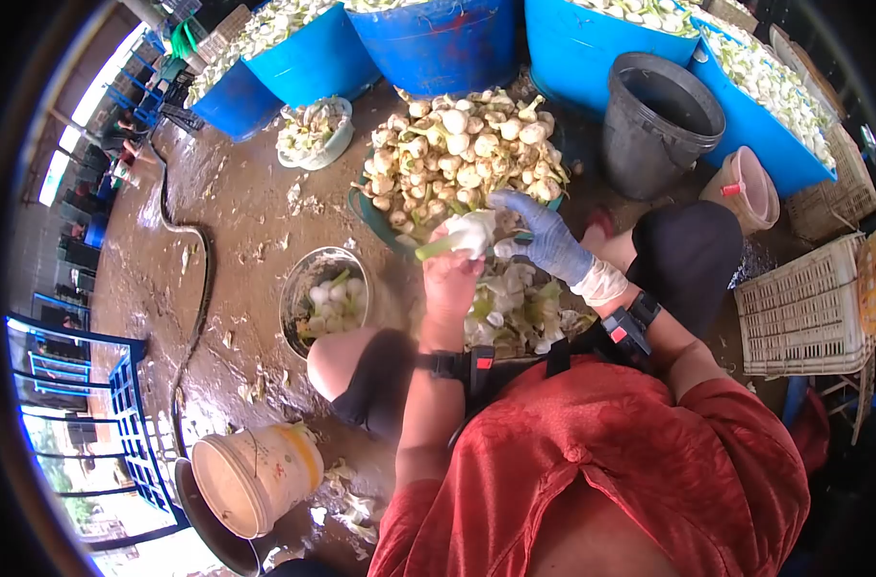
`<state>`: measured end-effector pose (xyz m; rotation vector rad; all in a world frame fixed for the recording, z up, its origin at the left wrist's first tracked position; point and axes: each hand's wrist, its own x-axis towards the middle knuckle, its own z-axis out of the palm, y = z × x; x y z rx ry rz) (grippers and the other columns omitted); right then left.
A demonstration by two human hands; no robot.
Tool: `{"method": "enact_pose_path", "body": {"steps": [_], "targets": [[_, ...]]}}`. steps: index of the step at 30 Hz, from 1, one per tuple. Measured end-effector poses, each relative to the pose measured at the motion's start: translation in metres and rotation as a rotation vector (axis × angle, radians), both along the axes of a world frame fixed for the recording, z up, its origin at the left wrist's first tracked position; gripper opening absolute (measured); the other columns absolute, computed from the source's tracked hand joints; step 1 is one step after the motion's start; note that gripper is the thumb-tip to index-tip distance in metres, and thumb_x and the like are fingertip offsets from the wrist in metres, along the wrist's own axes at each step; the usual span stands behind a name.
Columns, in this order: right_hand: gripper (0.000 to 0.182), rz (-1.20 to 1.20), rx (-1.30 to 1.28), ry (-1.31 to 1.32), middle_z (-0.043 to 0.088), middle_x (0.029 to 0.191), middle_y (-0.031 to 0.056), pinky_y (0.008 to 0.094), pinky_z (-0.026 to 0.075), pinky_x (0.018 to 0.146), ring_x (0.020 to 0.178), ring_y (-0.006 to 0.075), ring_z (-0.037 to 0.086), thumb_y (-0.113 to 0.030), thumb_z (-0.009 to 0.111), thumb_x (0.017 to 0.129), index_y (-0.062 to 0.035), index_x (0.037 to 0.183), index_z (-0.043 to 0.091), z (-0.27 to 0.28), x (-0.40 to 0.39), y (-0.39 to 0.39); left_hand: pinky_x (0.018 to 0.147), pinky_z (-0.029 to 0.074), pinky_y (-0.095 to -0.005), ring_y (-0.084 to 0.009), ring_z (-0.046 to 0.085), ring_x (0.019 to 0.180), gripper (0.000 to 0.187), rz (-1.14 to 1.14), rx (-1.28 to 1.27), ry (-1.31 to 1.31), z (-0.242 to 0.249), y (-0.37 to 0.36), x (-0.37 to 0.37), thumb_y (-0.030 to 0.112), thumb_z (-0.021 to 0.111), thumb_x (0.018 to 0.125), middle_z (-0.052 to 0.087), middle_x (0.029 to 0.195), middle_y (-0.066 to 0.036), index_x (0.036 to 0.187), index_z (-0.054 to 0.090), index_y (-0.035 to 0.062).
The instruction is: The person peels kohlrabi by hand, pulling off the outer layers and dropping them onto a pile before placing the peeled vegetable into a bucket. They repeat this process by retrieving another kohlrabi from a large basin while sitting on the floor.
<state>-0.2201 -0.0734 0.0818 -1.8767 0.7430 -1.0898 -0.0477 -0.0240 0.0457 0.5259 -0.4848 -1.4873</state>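
My bare left hand (451, 274) is closed around a white bulb (472, 233) with a green stem that points left. My right hand (545, 236), in a blue glove, is closed beside the bulb on a small dark tool, only partly visible. Beyond both hands, a wide basin holds a heap of unpeeled bulbs (457, 144). Loose peelings (515, 308) lie below my hands, between my legs. To the left, a round metal bowl (368, 306) contains peeled white bulbs with green stems.
Blue tubs (438, 48) of bulbs line the back. A black bucket (640, 135) and pale bucket (753, 192) stand right, near a white crate (801, 313). A hose (205, 288) crosses the wet floor left. A white bucket (241, 481) lies tilted lower left. A distant person (125, 144) is upper left.
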Motion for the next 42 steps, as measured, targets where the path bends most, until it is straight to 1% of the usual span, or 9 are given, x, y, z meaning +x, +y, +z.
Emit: {"method": "enact_pose_path", "body": {"steps": [17, 19, 21, 29, 33, 38, 39, 41, 42], "targets": [[0.063, 0.246, 0.118, 0.204, 0.059, 0.114, 0.0072, 0.0284, 0.046, 0.086, 0.100, 0.0145, 0.056, -0.014, 0.078, 0.069, -0.0045, 0.124, 0.050, -0.024, 0.029, -0.015, 0.080, 0.045, -0.0392, -0.0238, 0.058, 0.092, 0.042, 0.248, 0.083, -0.023, -0.019, 0.018, -0.001, 0.040, 0.058, 0.086, 0.061, 0.102, -0.008, 0.110, 0.054, 0.0060], [0.048, 0.236, 0.179, 0.156, 0.063, 0.101, 0.0075, 0.0268, 0.048, 0.078, 0.090, 0.0136, 0.059, -0.010, 0.076, 0.069, -0.0045, 0.114, 0.057, -0.033, 0.032, -0.014, 0.079, 0.045, -0.0387, -0.0236, 0.058, 0.092, 0.039, 0.479, 0.066, -0.776, -0.020, 0.020, -0.005, 0.038, 0.058, 0.087, 0.061, 0.098, -0.008, 0.107, 0.055, 0.0050], [0.028, 0.119, 0.178, 0.216, 0.064, 0.085, 0.0078, 0.0270, 0.048, 0.070, 0.078, 0.0128, 0.059, -0.002, 0.070, 0.070, -0.0032, 0.098, 0.062, -0.035, 0.031, -0.015, 0.079, 0.046, -0.0380, -0.0232, 0.058, 0.091, 0.036, 0.238, 0.158, 0.064, -0.016, 0.019, -0.005, 0.037, 0.056, 0.088, 0.062, 0.095, -0.008, 0.106, 0.056, 0.0050], [0.008, 0.595, 0.057, 0.306, 0.064, 0.072, 0.0094, 0.0319, 0.049, 0.065, 0.067, 0.0208, 0.062, -0.006, 0.065, 0.072, -0.0030, 0.079, 0.063, -0.058, 0.011, -0.011, 0.089, 0.043, -0.0422, -0.0256, 0.056, 0.094, 0.036, 0.181, 0.156, 0.385, -0.023, 0.000, 0.008, 0.037, 0.049, 0.092, 0.060, 0.093, -0.008, 0.099, 0.057, 0.0034], [0.042, 0.507, 0.024, 0.941, 0.065, 0.086, 0.0155, 0.0377, 0.049, 0.074, 0.081, 0.0307, 0.063, -0.019, 0.067, 0.072, -0.0114, 0.113, 0.060, -0.083, 0.000, -0.004, 0.096, 0.039, -0.0437, -0.0291, 0.055, 0.099, 0.034, 0.136, 0.097, 0.563, -0.028, -0.010, 0.010, 0.037, 0.049, 0.092, 0.060, 0.097, -0.011, 0.099, 0.056, 0.0039], [0.057, 0.038, -0.019, 0.251, 0.062, 0.104, 0.0133, 0.0394, 0.048, 0.080, 0.092, 0.0321, 0.061, -0.017, 0.073, 0.069, -0.0137, 0.122, 0.054, -0.072, 0.012, -0.014, 0.100, 0.036, -0.0466, -0.0294, 0.055, 0.103, 0.034, 0.197, 0.170, -0.075, -0.041, -0.016, -0.007, 0.035, 0.042, 0.095, 0.062, 0.096, -0.009, 0.102, 0.056, 0.0046], [0.057, 0.081, -0.020, 0.218, 0.061, 0.106, 0.0121, 0.0385, 0.048, 0.081, 0.094, 0.0312, 0.060, -0.015, 0.074, 0.068, -0.0133, 0.121, 0.055, -0.057, 0.015, -0.020, 0.092, 0.043, -0.0434, -0.0276, 0.058, 0.096, 0.030, 0.145, 0.260, 0.338, -0.038, -0.019, -0.006, 0.030, 0.042, 0.095, 0.063, 0.092, -0.009, 0.101, 0.056, 0.0049], [0.056, 0.120, -0.024, 0.183, 0.060, 0.109, 0.0110, 0.0376, 0.049, 0.081, 0.096, 0.0303, 0.060, -0.014, 0.075, 0.067, -0.0129, 0.120, 0.057, -0.049, 0.017, -0.026, 0.092, 0.042, -0.0389, -0.0257, 0.055, 0.101, 0.036, 0.093, 0.103, -0.494, -0.039, -0.019, -0.009, 0.025, 0.037, 0.098, 0.057, 0.109, -0.015, 0.114, 0.049, -0.0041], [0.052, 0.104, -0.038, 0.203, 0.061, 0.107, 0.0105, 0.0358, 0.049, 0.081, 0.094, 0.0291, 0.060, -0.012, 0.075, 0.067, -0.0121, 0.116, 0.059, -0.049, 0.016, -0.028, 0.091, 0.042, -0.0383, -0.0254, 0.056, 0.099, 0.034, -0.116, 0.078, 0.441, -0.037, -0.023, -0.006, 0.023, 0.039, 0.097, 0.056, 0.113, -0.015, 0.115, 0.051, -0.0031]]}}
